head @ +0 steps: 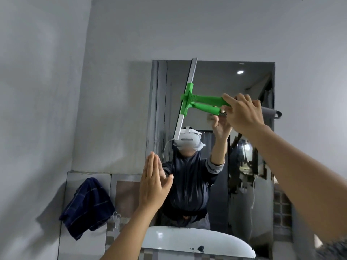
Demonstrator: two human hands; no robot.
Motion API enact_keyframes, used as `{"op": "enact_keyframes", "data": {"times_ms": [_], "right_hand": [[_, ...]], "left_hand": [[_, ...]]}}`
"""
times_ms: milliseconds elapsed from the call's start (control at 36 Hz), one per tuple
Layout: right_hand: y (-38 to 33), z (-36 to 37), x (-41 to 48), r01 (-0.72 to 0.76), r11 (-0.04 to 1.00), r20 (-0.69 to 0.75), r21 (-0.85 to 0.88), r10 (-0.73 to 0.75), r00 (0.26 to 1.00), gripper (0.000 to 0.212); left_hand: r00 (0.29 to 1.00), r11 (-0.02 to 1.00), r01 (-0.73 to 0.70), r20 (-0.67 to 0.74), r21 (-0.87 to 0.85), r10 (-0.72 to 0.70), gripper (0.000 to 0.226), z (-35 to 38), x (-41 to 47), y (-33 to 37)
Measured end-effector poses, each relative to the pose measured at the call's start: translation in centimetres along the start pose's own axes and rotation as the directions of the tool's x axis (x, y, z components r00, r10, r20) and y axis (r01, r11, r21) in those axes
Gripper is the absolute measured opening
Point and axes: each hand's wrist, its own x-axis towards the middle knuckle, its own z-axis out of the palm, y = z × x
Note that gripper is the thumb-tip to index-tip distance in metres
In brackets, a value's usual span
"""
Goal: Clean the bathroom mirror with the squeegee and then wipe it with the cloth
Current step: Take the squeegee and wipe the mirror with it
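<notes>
Grey-walled bathroom's rectangular wall mirror [212, 87]: right hand [242, 113], gripping the green-handled metal-bladed squeegee [189, 98], should press its blade evenly across the mirror, while the open, flat left hand [152, 186] steadies by the mirror's lower left edge.

Head camera faces the mirror [216, 87] closely, tilted upward

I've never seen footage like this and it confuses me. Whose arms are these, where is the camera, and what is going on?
There is one picture, from a camera worn on a person's head, so the arms reaching in are their own. They face a bathroom mirror, which reflects them wearing a white headset. The right hand grips the handle of a green squeegee, whose long blade stands nearly upright near the mirror's top left. The left hand is open and flat, holding nothing, at the mirror's lower left edge. A dark blue cloth hangs on the wall to the left, untouched. Below is a white sink.
</notes>
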Motion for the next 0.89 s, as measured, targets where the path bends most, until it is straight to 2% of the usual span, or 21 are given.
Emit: {"op": "enact_keyframes", "data": {"times_ms": [278, 528, 750, 889], "right_hand": [[4.0, -2.1, -1.2, -0.070, 0.996, 0.001, -0.055, 0.070, 0.998, 0.035], [6.9, -3.1, -3.1, -0.197, 0.978, 0.013, -0.062, 0.198, 0.980, 0.034], [7.1, -2.9, -4.8, -0.266, 0.963, 0.019, -0.039, 0.267, 0.964, 0.033], [6.6, -2.6, -5.9, -0.305, 0.952, 0.009, -0.018, 0.306, 0.952, 0.026]], "left_hand": [[1.000, 0.998, 0.026, 0.002, -0.051, -0.026, 0.084, 0.4, 0.2, 0.0], [1.000, 0.999, 0.029, 0.003, -0.030, -0.029, 0.084, 0.6, 0.2, -0.1], [0.998, 0.999, 0.041, 0.046, -0.006, -0.040, 0.085, 0.5, 0.1, -0.1], [0.997, 0.999, 0.042, 0.060, 0.000, -0.042, 0.084, 0.3, 0.2, -0.1]]}}
